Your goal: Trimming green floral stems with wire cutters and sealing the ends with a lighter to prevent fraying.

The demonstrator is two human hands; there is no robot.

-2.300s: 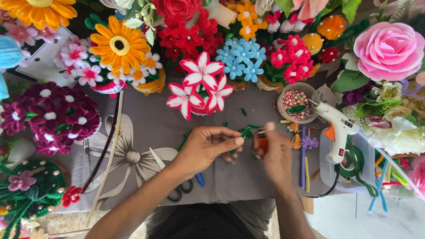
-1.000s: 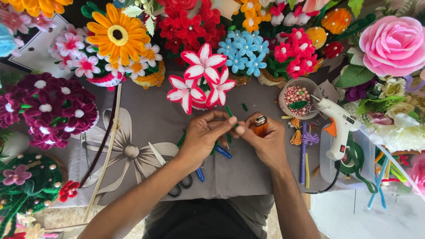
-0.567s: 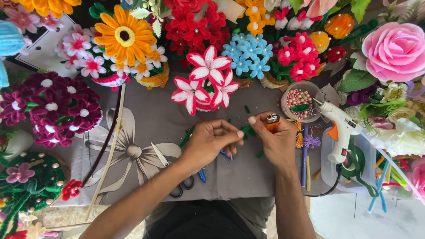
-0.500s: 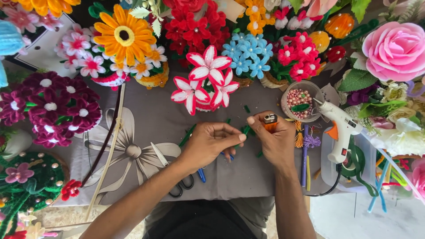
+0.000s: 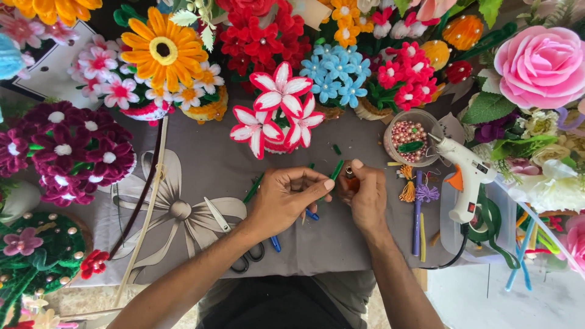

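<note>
Both our forearms reach forward over the grey-clothed counter (image 5: pixel 365 140), left hand (image 5: pixel 283 201) pinching a green stem (image 5: pixel 336 170), right hand (image 5: pixel 365 198) clenching a small orange piece (image 5: pixel 350 180), yarn flowers (image 5: pixel 277 109) crowding around.

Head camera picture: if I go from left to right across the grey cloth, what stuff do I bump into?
Dark purple flower bunch → scissors → left hand pinching a green stem → right hand → bowl of pink beads → white glue gun → big pink rose.
</note>
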